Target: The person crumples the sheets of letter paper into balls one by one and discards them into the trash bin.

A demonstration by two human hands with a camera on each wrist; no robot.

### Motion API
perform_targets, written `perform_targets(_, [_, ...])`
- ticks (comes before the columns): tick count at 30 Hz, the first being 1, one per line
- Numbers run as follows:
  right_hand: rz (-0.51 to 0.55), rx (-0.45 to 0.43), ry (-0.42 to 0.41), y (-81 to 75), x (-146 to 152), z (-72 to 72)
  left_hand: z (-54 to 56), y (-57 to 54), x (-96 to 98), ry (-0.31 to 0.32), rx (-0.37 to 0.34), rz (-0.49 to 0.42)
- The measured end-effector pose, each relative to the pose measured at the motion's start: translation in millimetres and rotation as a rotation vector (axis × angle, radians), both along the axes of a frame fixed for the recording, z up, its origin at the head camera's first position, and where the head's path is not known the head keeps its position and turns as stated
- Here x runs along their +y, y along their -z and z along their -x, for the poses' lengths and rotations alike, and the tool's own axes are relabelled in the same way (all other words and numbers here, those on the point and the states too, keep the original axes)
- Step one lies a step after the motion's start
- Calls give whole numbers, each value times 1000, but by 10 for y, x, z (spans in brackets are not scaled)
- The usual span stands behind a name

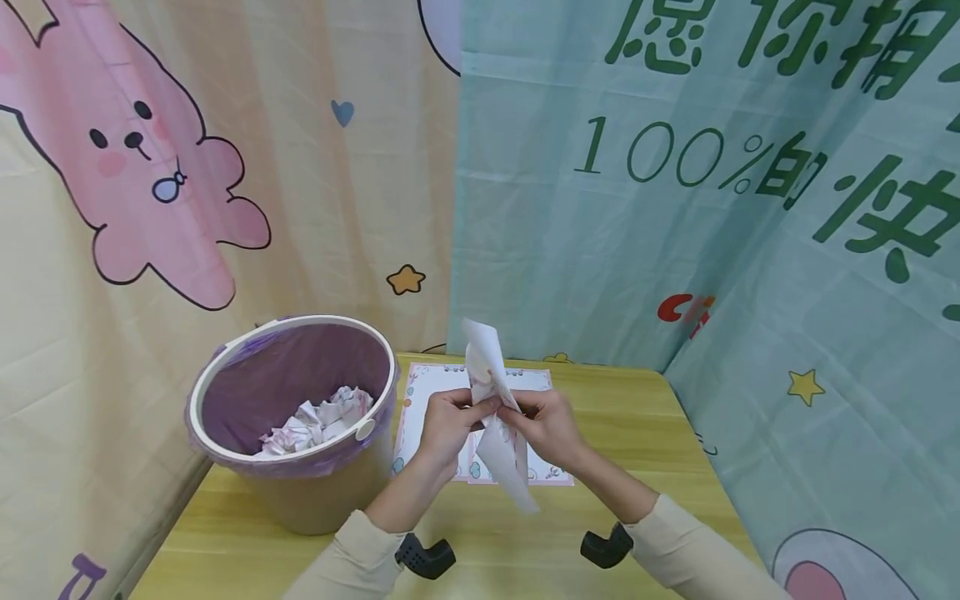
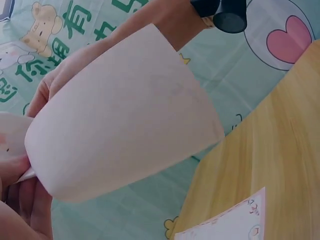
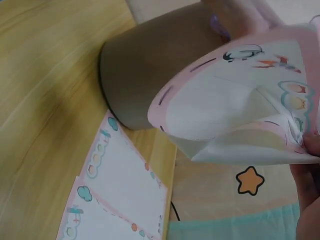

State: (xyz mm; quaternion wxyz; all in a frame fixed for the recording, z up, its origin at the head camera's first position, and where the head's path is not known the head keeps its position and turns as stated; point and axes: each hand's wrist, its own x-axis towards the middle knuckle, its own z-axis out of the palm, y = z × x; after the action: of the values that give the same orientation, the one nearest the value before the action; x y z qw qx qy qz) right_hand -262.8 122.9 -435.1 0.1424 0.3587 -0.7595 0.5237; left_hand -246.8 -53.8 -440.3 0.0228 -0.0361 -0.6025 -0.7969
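Above the table, my left hand (image 1: 442, 429) and right hand (image 1: 551, 425) both pinch one sheet of paper (image 1: 486, 354) at its middle, between thumbs and fingers. The sheet is gathered where they grip it, and its two ends flare out above and below. In the left wrist view, the plain back of the paper (image 2: 125, 115) curves across the picture. The right wrist view shows the printed side of the paper (image 3: 215, 110), with a pink border and small cartoon drawings, creased near the fingers. Below the hands, flat sheets of the same pattern (image 1: 415, 417) lie on the table.
A tan bin (image 1: 315, 508) with a purple liner stands on the left of the wooden table (image 1: 630, 500). Crumpled papers (image 1: 318, 423) lie inside it. Printed curtains (image 1: 555, 250) hang behind and to the sides. Black camera mounts (image 1: 427, 557) sit at both wrists.
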Motion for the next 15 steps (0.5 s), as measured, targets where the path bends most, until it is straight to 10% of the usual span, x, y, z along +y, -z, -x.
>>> perform_targets(15, [379,-633,-16,-107,156,-28,-44,292,-245,308,165,-49])
